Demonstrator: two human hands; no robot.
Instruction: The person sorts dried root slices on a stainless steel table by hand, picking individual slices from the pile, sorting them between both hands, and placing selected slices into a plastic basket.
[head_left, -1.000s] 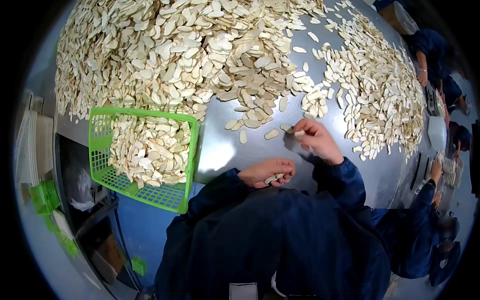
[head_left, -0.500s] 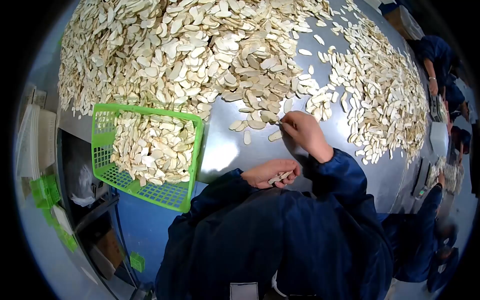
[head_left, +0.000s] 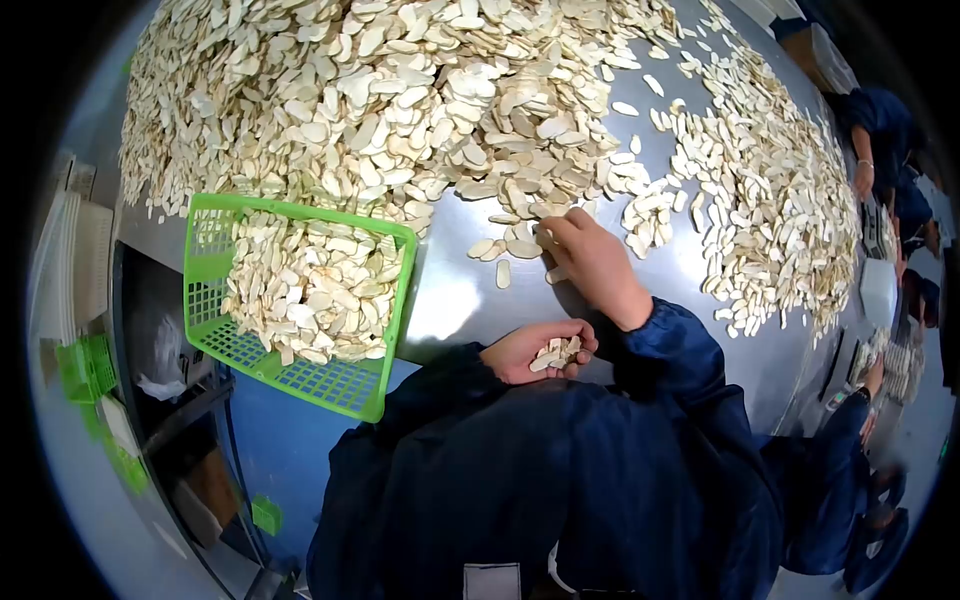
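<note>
My left hand is cupped palm up close to my body, its fingers curled round several small pale slices. Farther forward, my right hand reaches down to the metal table, at the near edge of a large heap of pale, oval dried slices. Its fingers are bent and close together among the slices; whatever they pinch is hidden. One loose slice lies left of those fingertips. On my left stands a green plastic basket, tilted and partly filled with the same slices.
A second spread of slices covers the table's right side. Co-workers in dark blue sleeves work beyond the right edge, near a white container. A dark shelf frame stands below the basket at left.
My right hand has shifted slightly left, towards the heap's edge. More slices show in my left palm, which has opened a little. The whole view has moved slightly.
</note>
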